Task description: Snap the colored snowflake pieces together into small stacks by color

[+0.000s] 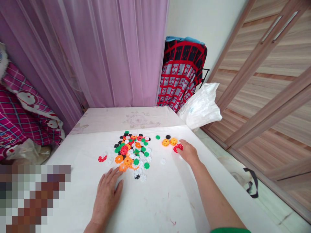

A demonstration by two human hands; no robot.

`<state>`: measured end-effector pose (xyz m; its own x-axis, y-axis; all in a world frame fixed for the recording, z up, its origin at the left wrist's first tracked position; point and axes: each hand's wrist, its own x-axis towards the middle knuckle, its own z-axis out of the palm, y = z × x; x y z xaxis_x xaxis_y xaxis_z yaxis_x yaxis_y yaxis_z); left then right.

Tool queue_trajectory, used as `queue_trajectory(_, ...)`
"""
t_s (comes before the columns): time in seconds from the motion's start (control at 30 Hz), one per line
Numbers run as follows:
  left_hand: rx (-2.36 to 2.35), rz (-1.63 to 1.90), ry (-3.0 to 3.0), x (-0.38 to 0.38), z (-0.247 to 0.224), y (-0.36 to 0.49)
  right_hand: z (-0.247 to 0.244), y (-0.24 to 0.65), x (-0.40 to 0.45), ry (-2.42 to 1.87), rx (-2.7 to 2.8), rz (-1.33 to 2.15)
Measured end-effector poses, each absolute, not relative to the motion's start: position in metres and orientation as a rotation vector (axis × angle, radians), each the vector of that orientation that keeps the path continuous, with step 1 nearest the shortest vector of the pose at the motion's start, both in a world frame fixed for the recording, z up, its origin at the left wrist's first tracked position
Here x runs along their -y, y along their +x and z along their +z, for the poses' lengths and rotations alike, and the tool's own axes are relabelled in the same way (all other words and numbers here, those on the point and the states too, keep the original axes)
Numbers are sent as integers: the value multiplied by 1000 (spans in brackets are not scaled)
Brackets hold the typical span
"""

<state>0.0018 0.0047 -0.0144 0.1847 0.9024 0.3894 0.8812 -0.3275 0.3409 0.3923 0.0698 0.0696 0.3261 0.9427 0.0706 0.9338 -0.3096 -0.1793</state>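
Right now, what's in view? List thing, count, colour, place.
Table: one, white, centre
Disc pile: one, multicoloured, on table
Red piece: one, red, left of pile
Green disc: one, green, right of pile
Black disc: one, black, near green disc
Yellow clusters: two, yellow-orange, near black disc
Loose white discs: several, white, both sides of pile
Red discs: count unclear, red, right
Curtain: one, purple, behind
Patterned cloth: one, mainly red, behind
Bag: one, white, right
Wardrobe: one, brown, right
Plaid fabric: one, magenta, left
Strap: one, black, right floor
Left hand: one, beside pile
Right hand: one, at red discs
Sleeve: one, green, bottom
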Motion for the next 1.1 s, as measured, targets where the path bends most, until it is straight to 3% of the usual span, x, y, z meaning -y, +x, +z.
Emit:
queue_trajectory(0.3, -1802, 804, 2391, -2, -11, 3, 71, 381, -68, -2387, 1781, -30)
queue_trajectory(0.67, -1802, 812, 2348, 0, -11, 5, 56, 287, -102, -1821, 2177, 229)
queue_trajectory(1.1, -1796, 821, 2346, -1, -12, 5, 66, 212, -180, -2103, 2168, 222)
